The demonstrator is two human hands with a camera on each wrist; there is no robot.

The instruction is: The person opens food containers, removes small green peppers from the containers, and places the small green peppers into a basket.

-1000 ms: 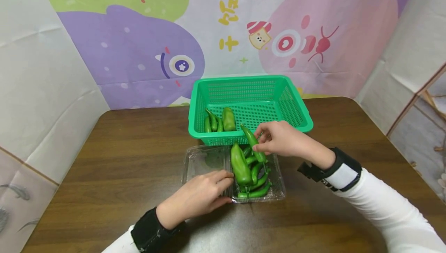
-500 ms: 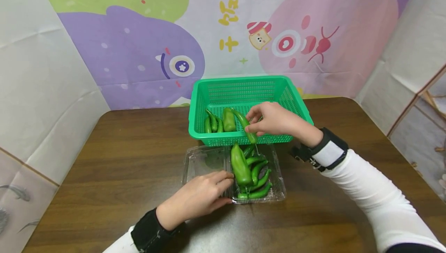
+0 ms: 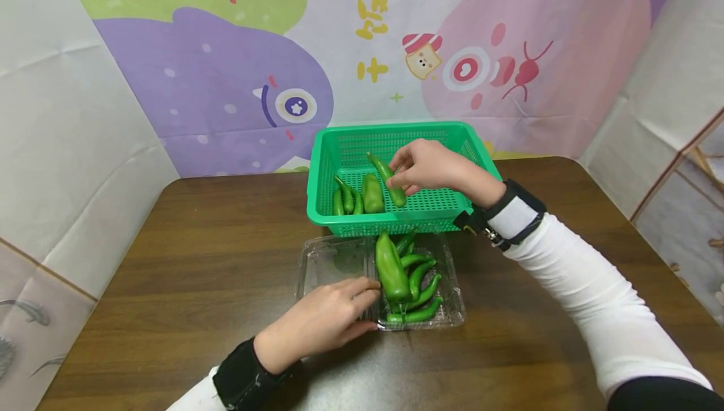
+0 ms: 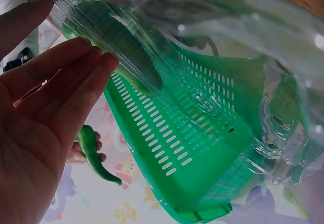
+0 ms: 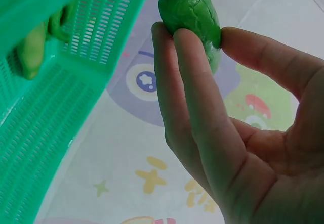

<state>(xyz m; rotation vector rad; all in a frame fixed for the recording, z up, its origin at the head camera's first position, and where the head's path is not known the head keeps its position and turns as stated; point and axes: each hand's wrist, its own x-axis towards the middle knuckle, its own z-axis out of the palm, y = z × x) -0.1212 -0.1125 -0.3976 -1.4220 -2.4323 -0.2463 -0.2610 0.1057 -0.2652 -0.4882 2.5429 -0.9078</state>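
My right hand [image 3: 432, 164] pinches a long green pepper [image 3: 378, 172] between thumb and fingers, over the green basket [image 3: 317, 172]. The pepper's stem end shows in the right wrist view, with the fingertips [image 5: 188, 37] along its side. Several green peppers, one of them thick [image 3: 372, 194], lie at the basket's left end. In front stands an open clear plastic clamshell box [image 3: 452, 310]; its right half holds a large green pepper [image 3: 391, 273] and several thin ones [image 3: 415, 315]. My left hand [image 3: 325, 317] holds the box at its middle fold, thumb near the front edge.
The brown wooden table [image 3: 198, 260] carries basket and box, the basket behind the box. A printed cartoon cloth [image 3: 237, 84] hangs right behind the basket, and pale sheets [image 3: 73, 97] stand at both sides.
My right hand has carried the pepper from above the clamshell box back and slightly left, over the basket's inside. The left hand has stayed at the box.
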